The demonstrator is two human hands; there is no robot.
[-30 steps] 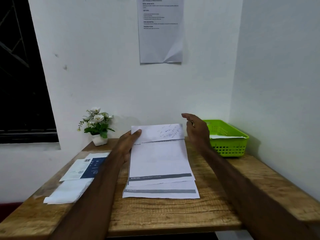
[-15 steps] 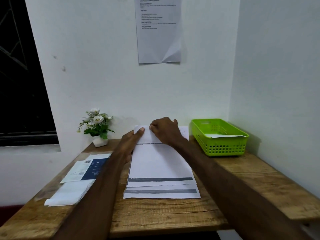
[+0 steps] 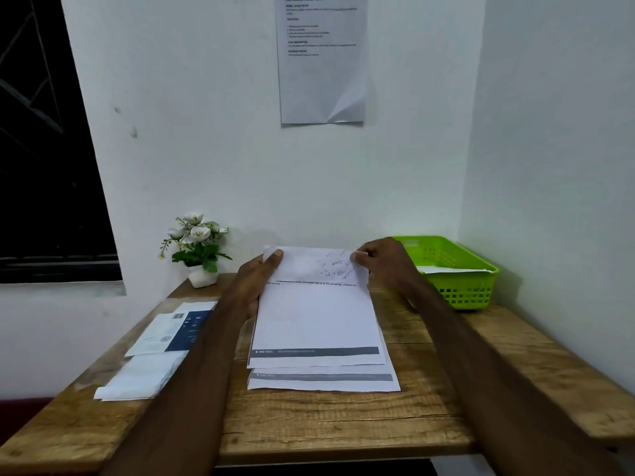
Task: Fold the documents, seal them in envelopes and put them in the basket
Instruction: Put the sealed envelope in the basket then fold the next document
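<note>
— White top document, far end folded toward the person; the flap shows scribbled marks. Where does it lie?
— Mid-table, on a second printed sheet that sticks out at the near edge. Both carry a grey band near the bottom.
— Hands?
— Left hand holds the sheet's left edge, thumb on the flap's left corner. Right hand pinches the flap's right corner, fingers curled.
— Basket?
— Green plastic basket, far right corner of the wooden table, white paper inside it.
— Left side?
— Envelopes and white sheets, overlapping. Behind them, a small white pot of artificial flowers. Printed notice on the wall above.
</note>
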